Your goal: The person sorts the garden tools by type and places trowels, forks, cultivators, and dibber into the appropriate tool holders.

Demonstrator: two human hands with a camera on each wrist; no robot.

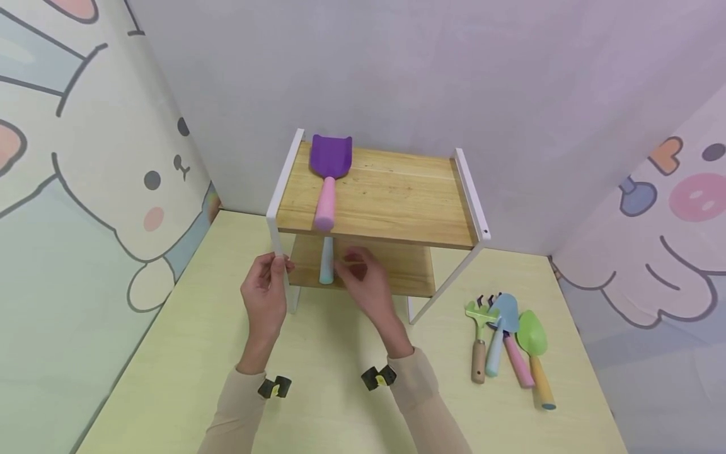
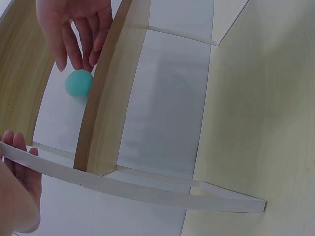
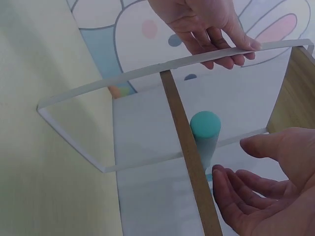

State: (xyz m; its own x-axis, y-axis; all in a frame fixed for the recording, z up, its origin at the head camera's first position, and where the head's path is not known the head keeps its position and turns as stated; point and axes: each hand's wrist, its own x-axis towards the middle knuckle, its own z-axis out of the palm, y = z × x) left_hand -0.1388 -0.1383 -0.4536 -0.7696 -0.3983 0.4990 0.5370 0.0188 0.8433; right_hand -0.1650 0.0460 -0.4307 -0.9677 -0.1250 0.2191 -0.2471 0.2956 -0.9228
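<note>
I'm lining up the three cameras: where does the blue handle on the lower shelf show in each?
Head: blue handle just left of centre, slightly low.
Left wrist: upper left, its turquoise end showing.
Right wrist: right of centre, turquoise end uppermost.
Shared landmark: lower shelf.

Both long sleeves (image 1: 237, 407) are plain beige, each bearing a blocky black device (image 1: 283, 385) with a yellow mark (image 1: 275, 391).

The left hand (image 1: 265, 287) pinches between thumb and bent fingers. The right hand (image 1: 367, 282) holds its thumb apart from loosely curved fingers. Both forearms (image 1: 237, 407) reach forward.
</note>
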